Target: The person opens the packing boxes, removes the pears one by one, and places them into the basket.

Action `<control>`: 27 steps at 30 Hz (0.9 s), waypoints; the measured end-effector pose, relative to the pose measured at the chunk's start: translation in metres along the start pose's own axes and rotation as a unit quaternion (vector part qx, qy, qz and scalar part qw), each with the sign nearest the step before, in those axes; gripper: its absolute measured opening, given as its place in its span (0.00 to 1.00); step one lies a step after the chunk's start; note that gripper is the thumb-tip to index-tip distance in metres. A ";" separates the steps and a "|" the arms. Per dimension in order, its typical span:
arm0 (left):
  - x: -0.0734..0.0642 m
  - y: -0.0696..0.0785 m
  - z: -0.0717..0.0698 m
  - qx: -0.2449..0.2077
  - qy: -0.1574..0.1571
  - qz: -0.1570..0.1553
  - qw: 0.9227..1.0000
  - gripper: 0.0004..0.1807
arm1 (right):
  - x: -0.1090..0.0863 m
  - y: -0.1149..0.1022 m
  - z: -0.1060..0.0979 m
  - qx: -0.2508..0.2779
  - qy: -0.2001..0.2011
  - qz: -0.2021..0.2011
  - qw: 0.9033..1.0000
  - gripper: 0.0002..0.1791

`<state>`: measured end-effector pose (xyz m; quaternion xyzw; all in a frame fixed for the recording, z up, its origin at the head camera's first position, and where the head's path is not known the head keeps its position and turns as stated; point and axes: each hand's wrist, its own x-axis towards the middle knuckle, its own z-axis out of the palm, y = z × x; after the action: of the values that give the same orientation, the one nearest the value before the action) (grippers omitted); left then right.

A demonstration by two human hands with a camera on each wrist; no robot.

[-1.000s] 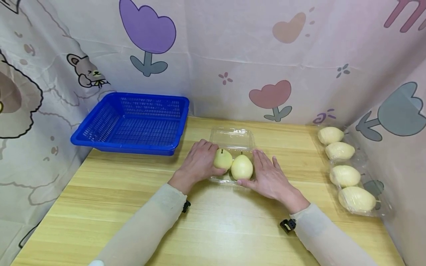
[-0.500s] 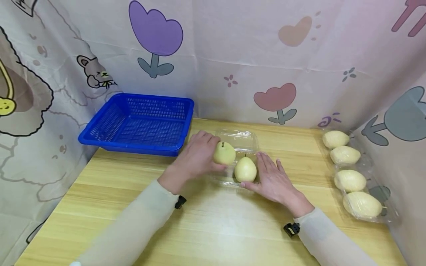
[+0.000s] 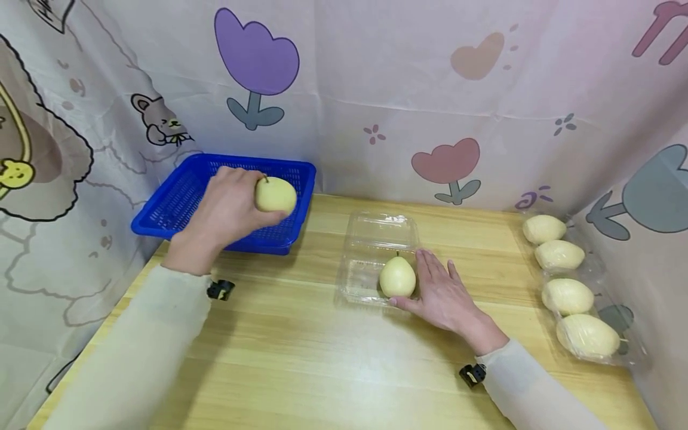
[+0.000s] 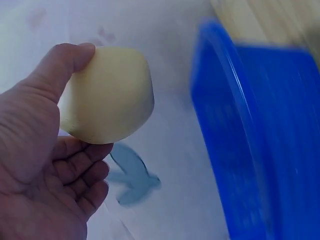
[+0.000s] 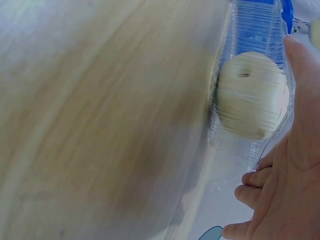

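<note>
Pear (image 3: pixel 277 196) is up in the air by the blue basket (image 3: pixel 307 200) now, pinched between the thumb and fingers of my left hand (image 3: pixel 228 200); a second ago it sat in the clear box (image 3: pixel 353 283). My right hand (image 3: pixel 443 295) has barely budged, fingers straight along the box's right side, not gripping. So that box is down to one pear, the second pear (image 3: pixel 398 278), stem up. Count: one basket, one open box, plus four packed pears (image 3: pixel 567 296) in clear plastic off right, six pears total.

The left hand (image 3: pixel 228 200) hides part of the blue basket (image 3: pixel 302 212), seemingly blurred in the left wrist view.
</note>
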<state>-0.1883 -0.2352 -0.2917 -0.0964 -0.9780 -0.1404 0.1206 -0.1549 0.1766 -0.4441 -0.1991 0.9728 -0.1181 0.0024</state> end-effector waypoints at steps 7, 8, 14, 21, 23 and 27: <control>0.006 -0.051 0.008 0.032 -0.009 -0.042 0.999 0.47 | -0.006 0.003 0.001 0.002 -0.003 0.008 1.000 0.73; 0.007 -0.059 0.010 0.035 -0.012 -0.048 0.998 0.46 | -0.006 0.003 0.001 0.002 -0.004 0.009 1.000 0.73; 0.005 -0.106 0.014 0.057 -0.025 -0.073 0.995 0.44 | -0.006 0.002 0.002 0.006 -0.010 0.014 1.000 0.74; 0.001 -0.146 0.012 0.075 -0.055 -0.107 0.990 0.46 | -0.002 0.000 0.001 0.010 -0.007 0.011 1.000 0.73; 0.000 -0.153 0.013 0.081 -0.066 -0.116 0.988 0.46 | -0.001 0.000 0.001 0.009 -0.008 0.011 1.000 0.74; -0.003 -0.164 0.017 0.089 -0.090 -0.132 0.983 0.48 | -0.001 -0.001 0.000 0.009 -0.011 0.012 1.000 0.74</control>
<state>-0.2259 -0.3855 -0.3491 0.0328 -0.9975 -0.0583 0.0209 -0.1541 0.1760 -0.4441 -0.1887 0.9739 -0.1250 0.0168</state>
